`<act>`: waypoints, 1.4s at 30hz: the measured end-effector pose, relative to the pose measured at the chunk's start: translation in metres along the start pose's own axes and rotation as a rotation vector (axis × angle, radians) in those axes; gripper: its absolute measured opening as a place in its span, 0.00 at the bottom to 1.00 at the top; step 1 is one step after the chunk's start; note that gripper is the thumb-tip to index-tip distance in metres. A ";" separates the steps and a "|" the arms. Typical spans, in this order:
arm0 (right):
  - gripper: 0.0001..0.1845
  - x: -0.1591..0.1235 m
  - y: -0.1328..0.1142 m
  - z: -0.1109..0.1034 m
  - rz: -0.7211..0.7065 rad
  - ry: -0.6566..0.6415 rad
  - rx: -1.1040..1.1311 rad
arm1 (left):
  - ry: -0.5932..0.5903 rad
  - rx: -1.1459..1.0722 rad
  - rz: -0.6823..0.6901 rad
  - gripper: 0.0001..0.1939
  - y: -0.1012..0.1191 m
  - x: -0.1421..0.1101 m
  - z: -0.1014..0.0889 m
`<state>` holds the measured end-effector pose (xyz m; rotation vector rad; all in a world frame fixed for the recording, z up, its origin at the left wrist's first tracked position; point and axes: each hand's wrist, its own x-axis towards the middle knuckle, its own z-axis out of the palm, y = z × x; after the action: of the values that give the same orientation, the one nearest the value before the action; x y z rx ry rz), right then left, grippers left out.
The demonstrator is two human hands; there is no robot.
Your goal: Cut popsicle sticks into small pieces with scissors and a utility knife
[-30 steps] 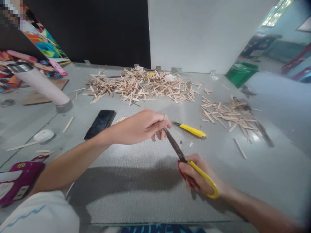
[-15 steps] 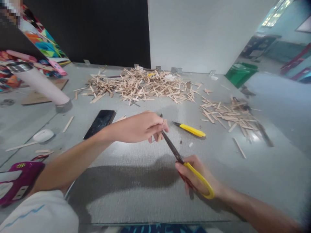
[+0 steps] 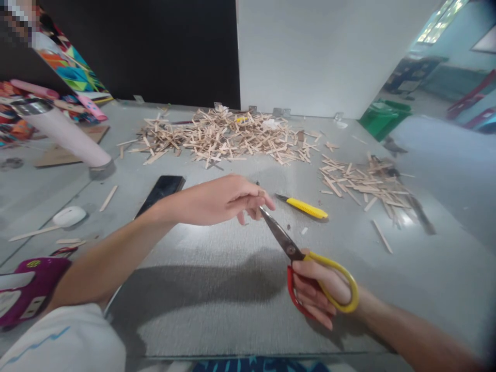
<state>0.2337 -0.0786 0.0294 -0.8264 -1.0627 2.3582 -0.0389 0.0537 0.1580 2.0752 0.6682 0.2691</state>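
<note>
Scissors: the long scissors with dark metal blades, one yellow handle and one red handle [image 3: 290, 250], are in the right hand; the blades point up and left, to the fingers of the left hand.
Right hand: the right hand [image 3: 320, 287] is closed on the two handles, with the fingers bent around the red one.
Left hand: the left hand [image 3: 236, 200] is above the table, palm down, fingers bent at the blade end. I cannot tell if a piece is between them.
Cutter: a yellow plastic cutter knife [image 3: 308, 208] lies on the grey table [image 3: 194, 320], just beside the left fingers, at their right.
Sticks: a big loose heap of flat pale wooden sticks [image 3: 232, 137] lies behind the hands; a smaller heap [image 3: 360, 181] is at the right, with one single stick [image 3: 382, 236] nearer.
Phone: a black flat phone [image 3: 165, 187] is partly hidden by the left forearm.
Left side: a pale pink bottle with metal top [image 3: 65, 134] and a white rounded object [image 3: 70, 216].
</note>
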 end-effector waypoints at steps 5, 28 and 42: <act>0.40 -0.004 -0.001 -0.004 0.056 -0.156 0.182 | 0.053 -0.153 -0.026 0.17 0.006 0.001 0.004; 0.33 0.011 -0.008 0.001 -0.490 0.605 -0.316 | 0.137 -0.432 -0.067 0.06 -0.013 0.029 0.049; 0.35 0.008 -0.015 0.005 -0.525 0.836 -0.441 | 0.296 0.201 0.157 0.07 -0.024 0.030 0.061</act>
<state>0.2268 -0.0670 0.0410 -1.3194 -1.2086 1.1602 0.0039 0.0376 0.1021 2.3081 0.7323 0.6313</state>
